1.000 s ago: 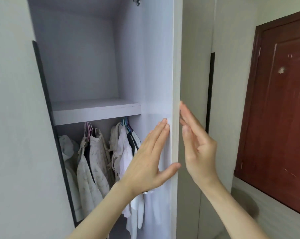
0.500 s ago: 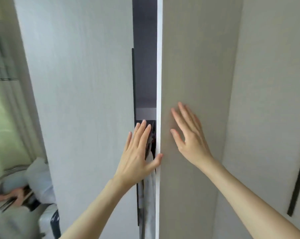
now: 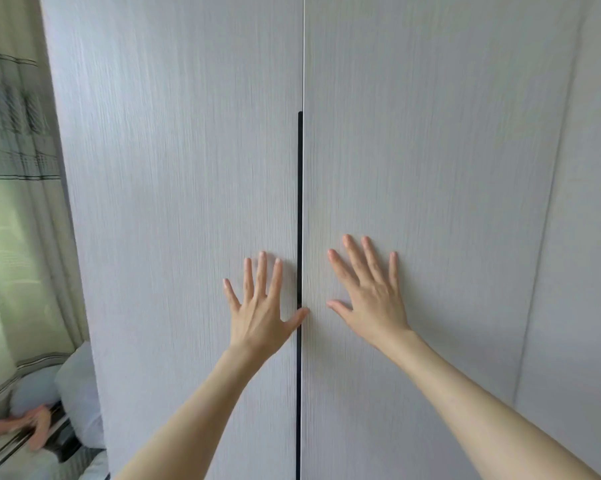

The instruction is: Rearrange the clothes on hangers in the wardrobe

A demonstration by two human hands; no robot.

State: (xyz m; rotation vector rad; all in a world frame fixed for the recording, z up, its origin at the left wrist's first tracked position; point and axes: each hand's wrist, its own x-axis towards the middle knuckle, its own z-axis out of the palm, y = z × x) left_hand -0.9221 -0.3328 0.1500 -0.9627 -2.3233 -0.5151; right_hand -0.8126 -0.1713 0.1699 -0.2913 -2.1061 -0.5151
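Two pale grey wood-grain wardrobe doors fill the view and meet at a thin seam. My left hand (image 3: 259, 306) lies flat on the left door (image 3: 174, 202), fingers spread, its thumb touching the black handle strip (image 3: 299, 202) along that door's edge. On the right door (image 3: 430, 168) my right hand (image 3: 370, 292) presses flat with straight, spread fingers. The clothes and hangers are hidden behind the doors.
A further wardrobe panel (image 3: 583, 237) stands at the right. At the left hangs a light curtain (image 3: 18, 168) by a bright window. Below it lie a bed with a pillow (image 3: 77, 393) and blurred items.
The doors have swung together from wide apart to a narrow gap and now meet. The clothes inside have gone out of sight. Both hands have flattened onto the door fronts.
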